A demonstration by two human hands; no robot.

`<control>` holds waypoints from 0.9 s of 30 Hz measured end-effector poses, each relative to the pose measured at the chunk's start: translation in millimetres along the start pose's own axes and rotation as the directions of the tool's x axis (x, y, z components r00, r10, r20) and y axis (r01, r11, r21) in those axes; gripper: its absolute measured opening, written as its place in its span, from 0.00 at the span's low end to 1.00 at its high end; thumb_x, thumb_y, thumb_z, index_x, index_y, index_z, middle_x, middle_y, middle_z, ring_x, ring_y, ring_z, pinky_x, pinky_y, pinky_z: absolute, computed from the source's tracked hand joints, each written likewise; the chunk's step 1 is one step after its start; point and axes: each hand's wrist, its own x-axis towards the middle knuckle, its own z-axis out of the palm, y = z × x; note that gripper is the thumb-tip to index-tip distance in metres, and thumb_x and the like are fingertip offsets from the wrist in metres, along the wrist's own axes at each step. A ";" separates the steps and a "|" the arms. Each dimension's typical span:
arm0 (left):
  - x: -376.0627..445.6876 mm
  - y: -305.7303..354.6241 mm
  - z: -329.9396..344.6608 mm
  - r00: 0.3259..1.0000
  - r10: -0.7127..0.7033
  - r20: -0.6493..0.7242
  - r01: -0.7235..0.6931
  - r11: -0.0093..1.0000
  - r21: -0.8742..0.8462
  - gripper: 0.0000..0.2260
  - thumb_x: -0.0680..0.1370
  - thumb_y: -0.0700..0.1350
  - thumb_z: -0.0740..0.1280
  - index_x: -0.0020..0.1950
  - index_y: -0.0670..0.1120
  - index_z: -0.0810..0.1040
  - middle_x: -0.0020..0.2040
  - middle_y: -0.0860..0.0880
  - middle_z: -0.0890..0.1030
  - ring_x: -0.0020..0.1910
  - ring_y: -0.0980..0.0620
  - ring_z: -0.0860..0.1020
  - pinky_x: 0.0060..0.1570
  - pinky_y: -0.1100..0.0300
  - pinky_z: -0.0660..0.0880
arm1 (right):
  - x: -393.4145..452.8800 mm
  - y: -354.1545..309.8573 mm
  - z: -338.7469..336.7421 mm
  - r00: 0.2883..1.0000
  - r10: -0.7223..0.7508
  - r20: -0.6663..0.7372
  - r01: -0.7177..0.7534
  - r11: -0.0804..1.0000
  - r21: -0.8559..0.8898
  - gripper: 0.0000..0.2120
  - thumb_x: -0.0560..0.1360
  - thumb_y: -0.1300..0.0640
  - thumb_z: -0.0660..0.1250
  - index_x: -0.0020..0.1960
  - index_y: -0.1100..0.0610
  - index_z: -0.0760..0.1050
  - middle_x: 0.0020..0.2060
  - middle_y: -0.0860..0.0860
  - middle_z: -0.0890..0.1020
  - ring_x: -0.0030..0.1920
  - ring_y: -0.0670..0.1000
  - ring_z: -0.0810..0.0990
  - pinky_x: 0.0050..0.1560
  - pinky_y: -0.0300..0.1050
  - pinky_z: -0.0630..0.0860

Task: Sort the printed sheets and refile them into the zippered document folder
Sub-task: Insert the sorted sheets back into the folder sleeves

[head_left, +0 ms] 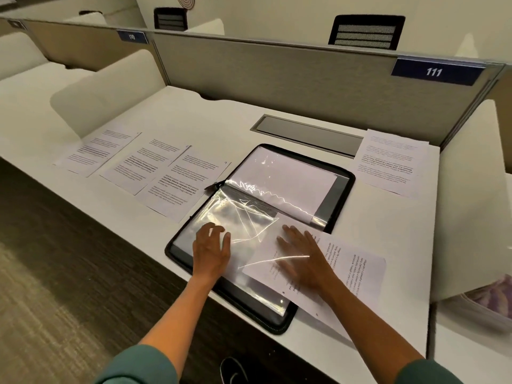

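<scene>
1. Printed sheet (327, 275) is pressed flat under right hand (302, 259), fingers (291, 234) spread, half inside clear sleeve (238, 217).
2. Sleeve is touched by left hand (212, 249), loosely spread, nothing gripped.
3. Open folder (342, 173) is laid on counter (388, 217), a sheet held in its far half.

Under both hands, a white desk (368, 217). Beyond the hands, a grey cable flap (307, 134) and a partition (291, 76) with a blue label "111" (435, 71). Behind the partition, a black mesh chair (365, 31). Left of the left hand, dark carpet (55, 245).
</scene>
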 end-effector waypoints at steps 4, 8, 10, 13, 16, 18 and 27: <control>-1.7 -25.4 1.7 0.992 0.021 0.127 -0.032 0.995 0.089 0.25 0.81 0.58 0.54 0.72 0.45 0.69 0.77 0.41 0.61 0.78 0.43 0.57 0.75 0.43 0.57 | -39.2 10.4 2.3 1.000 -0.001 -0.022 0.001 1.000 -0.004 0.31 0.80 0.33 0.44 0.79 0.45 0.55 0.80 0.47 0.44 0.79 0.50 0.40 0.78 0.58 0.45; -5.7 -29.3 9.2 0.976 0.009 0.218 -0.036 0.992 0.118 0.28 0.83 0.60 0.52 0.80 0.47 0.57 0.81 0.45 0.49 0.80 0.49 0.43 0.77 0.46 0.45 | -48.4 15.4 2.9 1.000 -0.011 0.005 0.011 0.999 -0.048 0.34 0.78 0.28 0.45 0.80 0.42 0.49 0.79 0.44 0.38 0.78 0.49 0.34 0.78 0.57 0.38; -8.5 -28.8 15.7 0.970 0.002 0.243 -0.040 0.987 0.153 0.31 0.82 0.63 0.47 0.80 0.47 0.54 0.81 0.45 0.46 0.80 0.48 0.42 0.77 0.43 0.47 | -40.5 14.9 4.1 1.000 0.001 0.021 0.001 0.998 -0.061 0.35 0.77 0.27 0.45 0.80 0.42 0.46 0.79 0.45 0.37 0.78 0.50 0.35 0.77 0.57 0.38; -13.8 -31.4 23.2 0.964 -0.020 0.264 -0.045 0.970 0.238 0.35 0.79 0.66 0.38 0.81 0.48 0.50 0.81 0.43 0.43 0.80 0.46 0.40 0.77 0.43 0.47 | -23.0 3.3 3.8 1.000 0.007 -0.008 -0.008 0.998 -0.062 0.36 0.77 0.27 0.45 0.80 0.42 0.44 0.80 0.47 0.40 0.79 0.51 0.36 0.78 0.58 0.39; -18.1 -32.0 23.4 0.975 -0.012 0.221 -0.041 0.972 0.232 0.33 0.80 0.65 0.38 0.81 0.48 0.47 0.81 0.44 0.41 0.79 0.47 0.39 0.78 0.44 0.46 | -7.7 -12.0 4.8 0.999 -0.005 -0.039 0.003 0.999 -0.044 0.35 0.77 0.29 0.48 0.80 0.43 0.52 0.80 0.49 0.49 0.80 0.54 0.45 0.78 0.60 0.45; -22.0 -32.3 24.0 0.983 0.009 0.183 -0.051 0.972 0.228 0.31 0.82 0.63 0.41 0.81 0.48 0.49 0.81 0.44 0.44 0.80 0.48 0.41 0.78 0.43 0.47 | -3.9 -15.6 11.6 1.000 -0.008 -0.027 0.007 0.999 -0.037 0.35 0.78 0.29 0.48 0.80 0.45 0.52 0.80 0.50 0.49 0.80 0.54 0.44 0.78 0.61 0.46; -24.3 -33.5 26.8 0.994 0.024 0.104 -0.040 0.989 0.146 0.30 0.82 0.61 0.48 0.80 0.48 0.54 0.81 0.46 0.51 0.80 0.50 0.46 0.77 0.43 0.51 | -35.5 1.3 14.4 0.995 -0.072 -0.076 0.073 0.997 0.005 0.33 0.80 0.34 0.51 0.81 0.46 0.47 0.80 0.48 0.44 0.80 0.52 0.42 0.77 0.55 0.44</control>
